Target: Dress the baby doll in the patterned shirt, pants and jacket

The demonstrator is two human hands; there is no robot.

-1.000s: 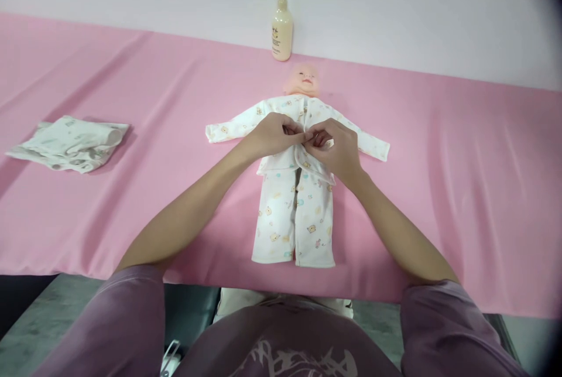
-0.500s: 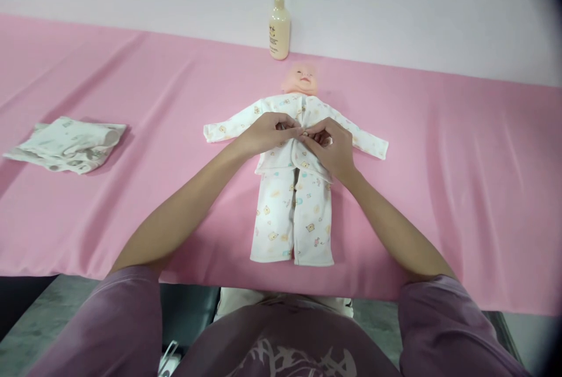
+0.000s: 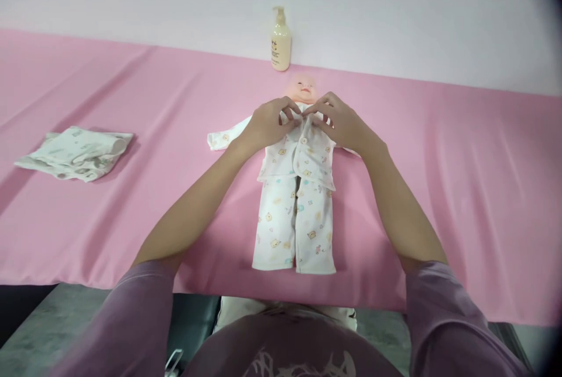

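Observation:
A baby doll [image 3: 304, 89] lies face up on the pink-covered table, dressed in a white patterned jacket [image 3: 281, 158] and matching trousers [image 3: 315, 230]. At the upper front of the jacket, just below the doll's chin, my left hand [image 3: 271, 122] pinches one front edge. My right hand [image 3: 340, 119] grips the other front edge with thumb and fingers, close to the left fingertips. Below the hands a button [image 3: 304, 140] shows on the jacket front, where the two sides meet. The fingers hide the collar area and part of the right-side sleeve.
A pump bottle [image 3: 281, 43] of pale lotion stands beyond the doll's head, against the white wall [image 3: 395, 14]. Folded white patterned cloth [image 3: 76, 153] lies to the left on the pink tablecloth [image 3: 175, 131]. The table's near edge runs just in front of my body.
Both hands have moved up the jacket front, from the mid-chest button to near the collar. That lower button is now uncovered. The view has shifted slightly.

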